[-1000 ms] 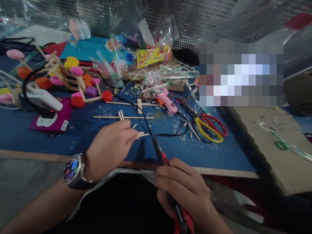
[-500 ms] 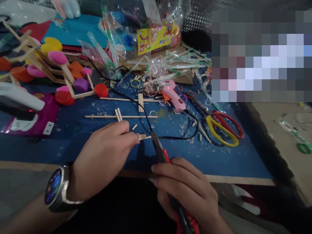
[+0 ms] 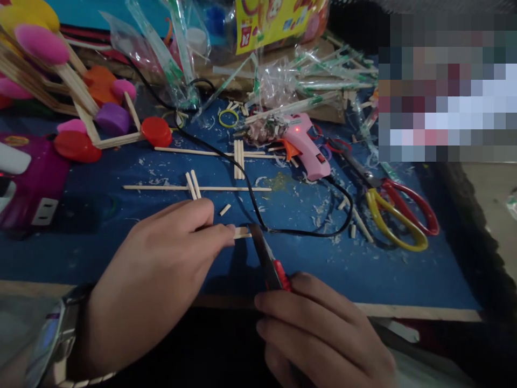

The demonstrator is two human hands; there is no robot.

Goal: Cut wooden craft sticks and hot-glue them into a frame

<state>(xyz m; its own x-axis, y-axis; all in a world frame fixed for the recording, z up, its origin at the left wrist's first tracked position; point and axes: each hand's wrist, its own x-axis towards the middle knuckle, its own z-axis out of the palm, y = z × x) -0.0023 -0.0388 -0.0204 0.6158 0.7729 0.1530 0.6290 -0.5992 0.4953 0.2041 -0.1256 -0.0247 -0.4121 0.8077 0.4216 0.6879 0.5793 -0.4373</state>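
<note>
A short, pale wooden stick (image 3: 242, 232) lies flat on the blue surface (image 3: 323, 258), close to its near edge, its left part covered. A red-bodied utility knife (image 3: 267, 260) slants in from the near right, its dark blade tip touching the stick's right end.

On the blue desk (image 3: 363, 258) we see a pink glue gun (image 3: 305, 148), its black cord (image 3: 250, 194) looping toward us. Right of it lie scissors (image 3: 393, 207) with red and yellow handles. Two long sticks (image 3: 161, 188) lie across the middle, with short ones over them. Farther back are a yellow band (image 3: 228, 117), clear wrappers (image 3: 315, 86) and a yellow packet (image 3: 278, 19). At left sit a red cap (image 3: 156, 131), a purple cap (image 3: 113, 118) and a purple box (image 3: 36, 183).
</note>
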